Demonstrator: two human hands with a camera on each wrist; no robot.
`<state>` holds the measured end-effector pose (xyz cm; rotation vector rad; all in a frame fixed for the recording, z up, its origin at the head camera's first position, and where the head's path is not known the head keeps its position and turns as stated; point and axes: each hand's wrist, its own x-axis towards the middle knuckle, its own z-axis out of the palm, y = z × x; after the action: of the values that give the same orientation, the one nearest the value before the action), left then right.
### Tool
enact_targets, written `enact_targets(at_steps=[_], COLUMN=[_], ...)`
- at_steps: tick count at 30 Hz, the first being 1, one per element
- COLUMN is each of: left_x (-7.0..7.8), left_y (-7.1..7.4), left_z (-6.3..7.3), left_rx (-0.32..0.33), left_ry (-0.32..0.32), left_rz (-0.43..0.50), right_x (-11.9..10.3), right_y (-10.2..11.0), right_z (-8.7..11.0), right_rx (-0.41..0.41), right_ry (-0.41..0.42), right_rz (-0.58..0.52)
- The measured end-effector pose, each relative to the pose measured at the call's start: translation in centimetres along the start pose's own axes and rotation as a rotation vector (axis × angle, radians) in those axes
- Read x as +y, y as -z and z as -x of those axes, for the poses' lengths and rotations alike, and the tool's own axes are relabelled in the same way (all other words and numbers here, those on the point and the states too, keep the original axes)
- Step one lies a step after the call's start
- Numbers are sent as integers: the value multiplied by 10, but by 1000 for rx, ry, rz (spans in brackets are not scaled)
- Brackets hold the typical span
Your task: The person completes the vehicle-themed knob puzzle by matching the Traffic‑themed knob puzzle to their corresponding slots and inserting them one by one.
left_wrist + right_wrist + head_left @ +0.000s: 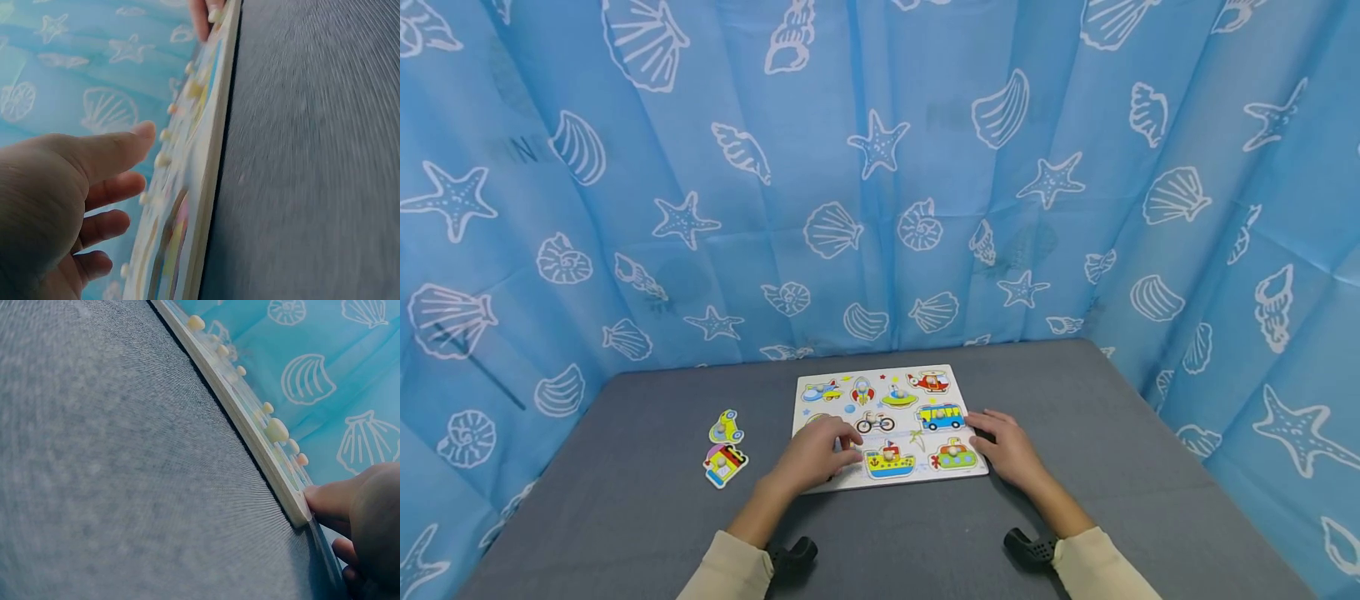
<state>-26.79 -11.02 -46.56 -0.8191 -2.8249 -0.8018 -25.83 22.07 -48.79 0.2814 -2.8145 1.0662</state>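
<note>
A white wooden peg puzzle board (842, 479) lies on the table, with knobbed vehicle pieces in it, among them a blue bus (941, 417), a ship (890, 460), a submarine (953, 455) and a bicycle (876, 423). My left hand (816, 454) is over the board's left part, covering some of it. In the left wrist view its thumb and fingers (106, 228) are apart with nothing between them. At the board's right edge rests my right hand (1011, 450), its thumb touching the near corner in the right wrist view and its fingers loosely bent alongside.
Two loose pieces, a yellow car (726, 427) and a colourful train-like piece (726, 465), lie left of the board on the grey tabletop (647, 492). A blue curtain (880, 208) printed with shells and starfish hangs behind and along the sides.
</note>
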Motion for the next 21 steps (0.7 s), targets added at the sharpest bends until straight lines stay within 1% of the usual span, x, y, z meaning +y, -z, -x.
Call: enact_targets(at_steps=[3,6,10,13,16,18,19,21], left_x=[-7,-13,-20,-27,-39,-47,-51,-60], left_y=[6,13,24,33,42,48,51,57], left_z=[9,18,27,34,42,47,50,55], left_rx=[32,45,56,72,89,107,114,130], left_ry=[33,78,145,199,263,292,303,303], left_rz=[35,63,55,46,42,34,31,22], right_x=[0,1,1,2,1,1,1,1], right_y=[-1,-1,1,2,2,1,1,1], right_z=[-1,-1,0,1,0,0,0,0], right_rx=[-1,-1,-5,-6,-3,0,0,0], right_ry=[-3,-1,-4,-4,-4,-2,-1,2], right_rz=[-2,-3,-2,0,0,1,2,6])
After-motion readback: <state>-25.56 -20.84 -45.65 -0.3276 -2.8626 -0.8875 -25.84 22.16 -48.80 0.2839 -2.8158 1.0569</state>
